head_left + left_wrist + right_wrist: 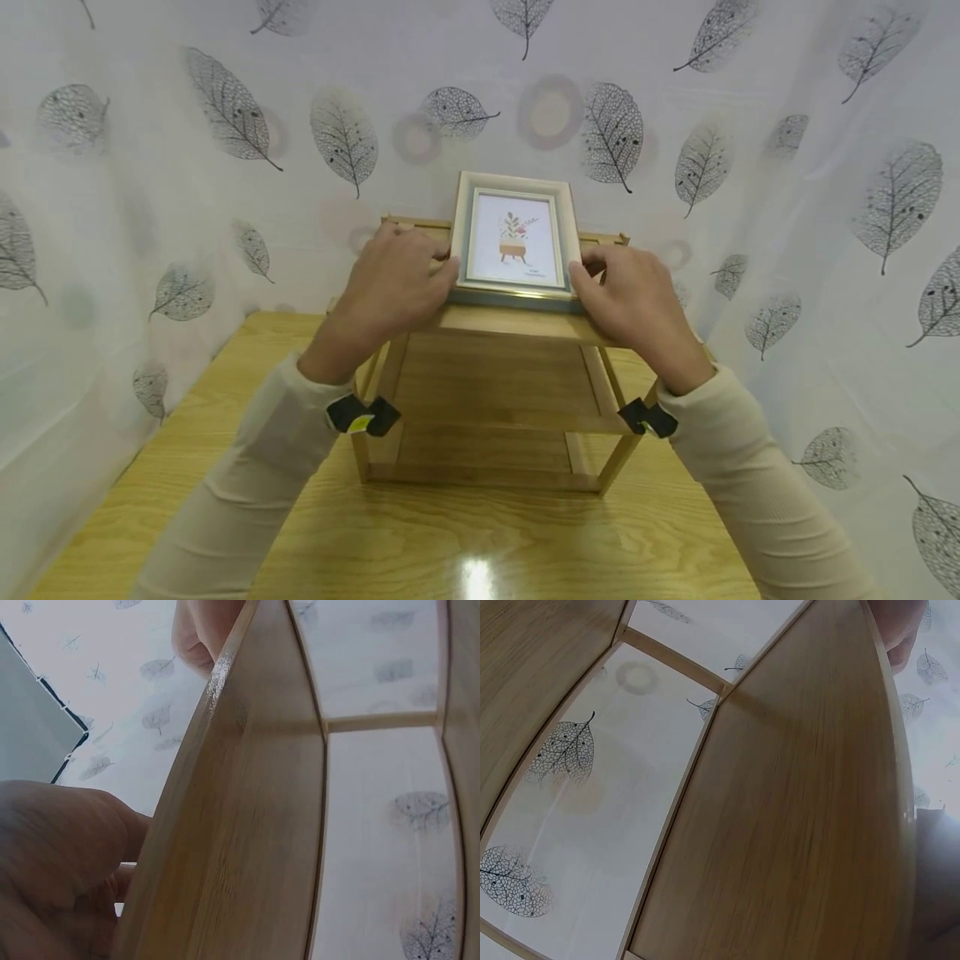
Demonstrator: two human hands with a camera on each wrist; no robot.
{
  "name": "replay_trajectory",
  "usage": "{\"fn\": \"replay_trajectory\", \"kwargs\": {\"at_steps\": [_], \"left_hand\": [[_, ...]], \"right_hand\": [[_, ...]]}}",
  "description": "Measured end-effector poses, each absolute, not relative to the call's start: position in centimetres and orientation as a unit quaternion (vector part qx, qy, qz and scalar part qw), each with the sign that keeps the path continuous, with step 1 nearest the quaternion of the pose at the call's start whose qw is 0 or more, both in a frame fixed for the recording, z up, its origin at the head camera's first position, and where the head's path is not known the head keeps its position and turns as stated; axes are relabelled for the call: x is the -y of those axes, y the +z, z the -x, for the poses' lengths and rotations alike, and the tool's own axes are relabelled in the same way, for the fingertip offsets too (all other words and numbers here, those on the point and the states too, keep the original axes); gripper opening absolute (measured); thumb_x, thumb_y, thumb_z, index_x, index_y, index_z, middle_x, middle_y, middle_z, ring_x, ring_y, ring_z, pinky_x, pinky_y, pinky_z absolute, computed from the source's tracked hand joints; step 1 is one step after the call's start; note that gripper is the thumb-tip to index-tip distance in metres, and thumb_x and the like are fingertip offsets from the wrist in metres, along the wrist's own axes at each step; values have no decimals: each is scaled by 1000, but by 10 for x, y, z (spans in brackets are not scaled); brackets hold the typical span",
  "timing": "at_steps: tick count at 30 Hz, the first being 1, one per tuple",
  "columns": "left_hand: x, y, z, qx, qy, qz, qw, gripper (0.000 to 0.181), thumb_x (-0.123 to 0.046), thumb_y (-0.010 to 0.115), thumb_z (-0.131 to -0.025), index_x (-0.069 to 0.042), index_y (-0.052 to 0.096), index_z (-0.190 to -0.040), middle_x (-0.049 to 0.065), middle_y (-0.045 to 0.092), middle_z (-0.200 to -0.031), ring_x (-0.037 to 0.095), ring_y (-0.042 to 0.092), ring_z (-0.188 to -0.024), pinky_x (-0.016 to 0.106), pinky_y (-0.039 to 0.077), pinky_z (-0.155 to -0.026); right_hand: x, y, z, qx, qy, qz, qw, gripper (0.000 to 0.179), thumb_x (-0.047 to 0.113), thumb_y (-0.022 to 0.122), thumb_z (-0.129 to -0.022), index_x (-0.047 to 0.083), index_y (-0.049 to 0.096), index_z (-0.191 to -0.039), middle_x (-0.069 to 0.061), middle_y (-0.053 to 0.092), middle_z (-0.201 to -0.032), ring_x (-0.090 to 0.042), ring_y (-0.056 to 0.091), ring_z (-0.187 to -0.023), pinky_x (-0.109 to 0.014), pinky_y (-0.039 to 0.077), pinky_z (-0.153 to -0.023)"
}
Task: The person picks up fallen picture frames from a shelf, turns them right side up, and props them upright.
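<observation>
Left hand (397, 271) and right hand (633, 292) have got a curled-in grip pinching just one frame (516, 237), upper centre, over one rack (487, 379).

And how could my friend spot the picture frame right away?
Look for the wooden shelf on the wooden table. At its top, between the left hand and the right hand, is the picture frame. Unlike the grey leaves on the curtain, it shows a plant in a brown pot.
</observation>
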State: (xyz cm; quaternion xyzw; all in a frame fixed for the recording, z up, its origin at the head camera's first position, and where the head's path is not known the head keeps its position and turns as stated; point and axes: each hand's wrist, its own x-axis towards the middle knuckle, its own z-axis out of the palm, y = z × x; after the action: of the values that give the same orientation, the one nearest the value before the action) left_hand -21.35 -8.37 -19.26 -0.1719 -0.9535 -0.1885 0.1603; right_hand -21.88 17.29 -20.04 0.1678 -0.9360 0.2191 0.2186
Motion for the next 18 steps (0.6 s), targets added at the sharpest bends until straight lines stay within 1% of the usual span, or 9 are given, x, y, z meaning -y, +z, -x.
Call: {"fn": "replay_trajectory", "kwargs": {"at_steps": [4,8,14,18], "left_hand": [[83,-192,212,951,-198,168,166,35,-25,53,-102,0,72,-117,15,69,-126,35,53,-128,46,27,-118],[83,-191,211,947,-205,170,177,33,-24,56,-101,0,73,-116,16,69,-125,36,54,-127,46,29,-116],[83,-191,210,942,-213,176,192,30,-22,58,-100,1,73,-111,16,70,-123,34,60,-118,46,33,-113],[83,-191,209,941,-216,173,193,31,-22,59,-100,0,73,-115,16,69,-125,35,58,-120,46,32,-113]], "right_hand": [[-173,-199,217,935,231,-162,214,29,21,55,-100,1,76,-102,-15,75,-103,-32,69,-92,-49,53,-81],[-173,-198,216,933,238,-156,219,30,22,57,-98,0,77,-106,-16,75,-107,-32,69,-92,-49,54,-81],[-173,-200,216,926,247,-154,241,29,21,61,-96,-1,76,-105,-16,76,-103,-32,71,-88,-48,55,-78],[-173,-200,216,920,254,-156,253,28,20,62,-96,-1,77,-104,-16,76,-100,-32,72,-85,-47,55,-75]]}}
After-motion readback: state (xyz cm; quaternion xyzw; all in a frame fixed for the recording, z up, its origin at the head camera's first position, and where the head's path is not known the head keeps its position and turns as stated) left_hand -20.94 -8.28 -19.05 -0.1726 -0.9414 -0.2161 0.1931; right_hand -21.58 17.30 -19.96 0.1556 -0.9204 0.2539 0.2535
